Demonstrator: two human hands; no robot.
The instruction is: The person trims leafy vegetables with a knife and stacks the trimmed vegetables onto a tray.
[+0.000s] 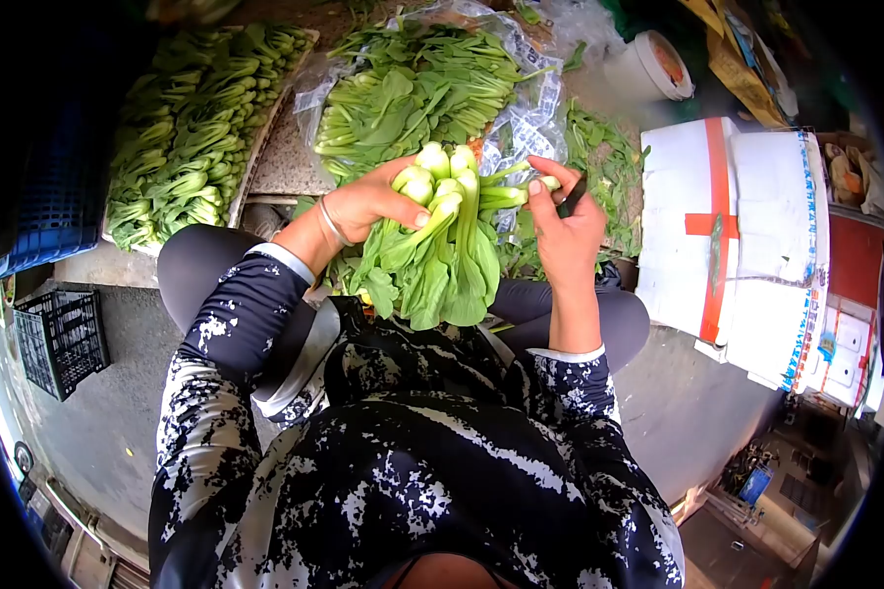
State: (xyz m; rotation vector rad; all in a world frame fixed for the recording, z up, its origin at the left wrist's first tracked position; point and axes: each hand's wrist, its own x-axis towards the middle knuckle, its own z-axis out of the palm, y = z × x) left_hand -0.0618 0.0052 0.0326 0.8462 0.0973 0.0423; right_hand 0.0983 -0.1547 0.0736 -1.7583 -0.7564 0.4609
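A bunch of bok choy (457,245) is gripped in my left hand (368,204), pale bases up and leaves hanging down over my lap. My right hand (572,221), just to the right of the bunch, pinches the pale base of another bok choy (504,198) between thumb and fingers. A small dark object (572,199) also shows among the right fingers; what it is I cannot make out. Beyond my hands, a heap of loose bok choy (417,93) lies on printed clear plastic (532,108).
Rows of bok choy (196,123) fill a tray at the upper left. Loose leaves (604,162) litter the ground at right, near a white bucket (638,71) and white foam boxes (680,231) with red tape. A black crate (61,339) stands at left.
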